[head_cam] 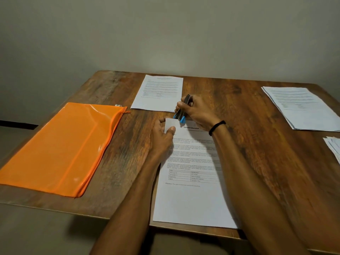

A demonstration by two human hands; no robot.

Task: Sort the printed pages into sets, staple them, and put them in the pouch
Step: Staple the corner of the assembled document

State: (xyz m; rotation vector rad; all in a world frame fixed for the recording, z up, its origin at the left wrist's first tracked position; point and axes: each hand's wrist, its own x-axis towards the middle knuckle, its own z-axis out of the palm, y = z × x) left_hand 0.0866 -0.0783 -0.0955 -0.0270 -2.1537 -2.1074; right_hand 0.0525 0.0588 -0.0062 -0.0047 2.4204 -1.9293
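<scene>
Head view: the set (193,199) lies by the table's (239,100) near edge, and the left hand (161,133) pinches its far-left corner between thumb and fingers. Just beyond, the right hand (196,111) curls round the stapler (182,111), whose mouth is at that corner. If the pinch slackens, the pages could fan and the staple miss some. The pouch (60,146) lies to the left.

The left forearm reaches from 6 o'clock toward 12. The left hand (162,134) pinches the corner of a page (191,199), thumb on top. The right forearm comes in from 5 o'clock toward 11, with a black band (217,127) on the wrist. The right hand (196,111) curls round a stapler (181,113).
</scene>
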